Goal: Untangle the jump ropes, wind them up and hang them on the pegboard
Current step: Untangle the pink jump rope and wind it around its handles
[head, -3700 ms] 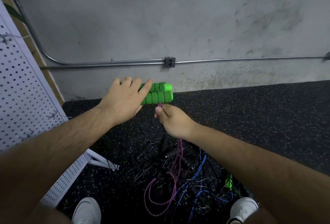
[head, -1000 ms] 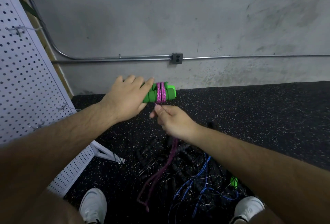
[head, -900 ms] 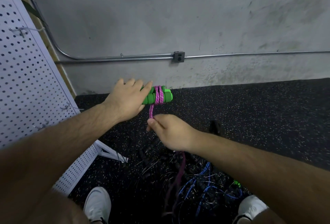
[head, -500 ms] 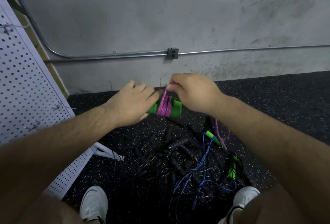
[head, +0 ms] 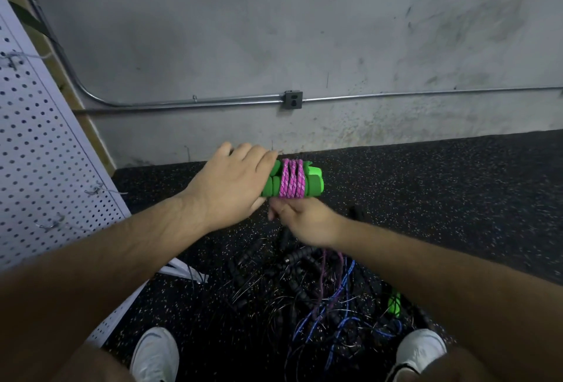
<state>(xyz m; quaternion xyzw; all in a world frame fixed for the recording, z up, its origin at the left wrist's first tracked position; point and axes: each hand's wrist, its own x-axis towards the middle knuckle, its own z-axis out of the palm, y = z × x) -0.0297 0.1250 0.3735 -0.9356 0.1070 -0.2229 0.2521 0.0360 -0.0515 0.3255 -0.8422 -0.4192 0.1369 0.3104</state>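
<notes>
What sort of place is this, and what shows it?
Probably a gym storeroom: speckled rubber floor, tangled jump ropes lying on it, a white pegboard beside the bare concrete wall.

Two ribbed green handles lie level and side by side, one end gripped in the left hand, with the pink rope wound tightly round both just past its fingers. The rope's loose length drops through the right hand, directly below the coil, to the tangle of ropes on the floor. The white pegboard leans well left of the grip.
</notes>
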